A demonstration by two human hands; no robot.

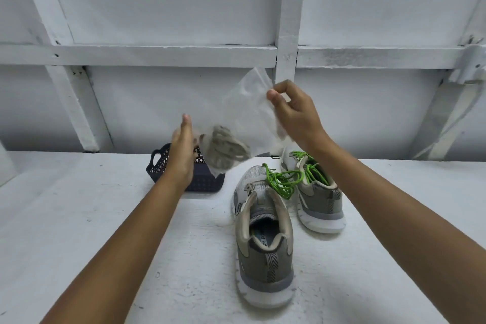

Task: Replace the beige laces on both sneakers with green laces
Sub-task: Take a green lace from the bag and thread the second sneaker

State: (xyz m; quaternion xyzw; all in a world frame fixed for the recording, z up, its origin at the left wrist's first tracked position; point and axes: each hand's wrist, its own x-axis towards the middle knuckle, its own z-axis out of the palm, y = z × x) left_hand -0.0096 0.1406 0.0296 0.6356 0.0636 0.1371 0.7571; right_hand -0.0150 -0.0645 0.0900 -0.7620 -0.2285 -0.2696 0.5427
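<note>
Clear plastic bag point(249, 108) holding bundled beige laces point(226, 151): right hand point(294, 113) fingers point(273, 97) pinch its top corner, arm raised. Left hand point(182, 150) flat, fingers straight, beside bag's low end over dark perforated basket point(160, 166); contact unclear. Grey sneakers point(263, 231) with green laces point(284, 181) sit on white surface point(105, 218), right.

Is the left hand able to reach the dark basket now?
Probably yes: the open left hand is just above the basket, and the bag of beige laces hangs beside it, not between them.
</note>
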